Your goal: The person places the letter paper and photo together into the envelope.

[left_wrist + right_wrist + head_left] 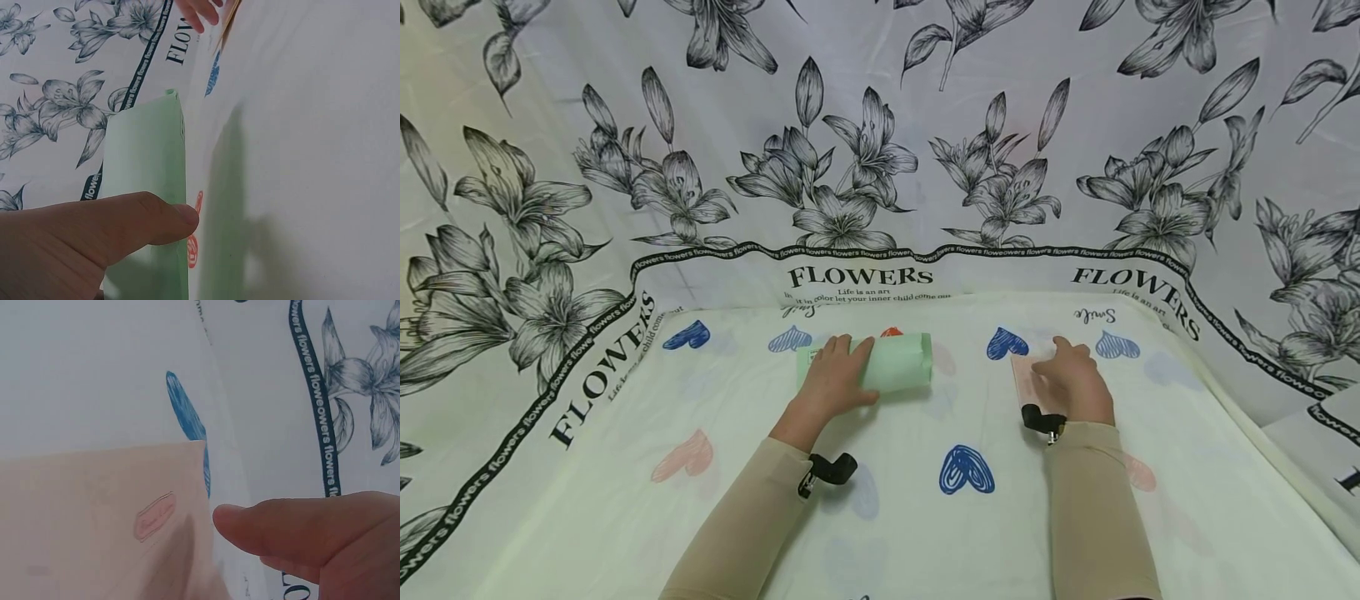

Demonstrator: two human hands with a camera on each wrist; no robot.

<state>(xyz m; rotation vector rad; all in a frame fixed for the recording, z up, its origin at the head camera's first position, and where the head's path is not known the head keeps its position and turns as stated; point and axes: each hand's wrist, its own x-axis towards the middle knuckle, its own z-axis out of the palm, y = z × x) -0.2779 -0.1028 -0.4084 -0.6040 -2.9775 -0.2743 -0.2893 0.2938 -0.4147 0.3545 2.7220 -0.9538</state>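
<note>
My left hand (833, 382) grips a pale green paper packet (904, 367), which lies crosswise near the back of the table. In the left wrist view its thumb (159, 219) presses along the green side, while the other fingers are mostly hidden. Over to the right, my right hand (1077, 382) is beside a flat pale pink packet (1024, 383) with a small pink oval label (155, 517). The right thumb (250, 525) stands just off the pink packet's edge, with a gap showing. Its fingers look loosely bent in the head view.
A white cloth with printed hearts (966, 469) covers the table. Behind it and at both sides hangs a white curtain (925, 167) with black flower prints. Small black wrist mounts (833, 468) sit on both sleeves.
</note>
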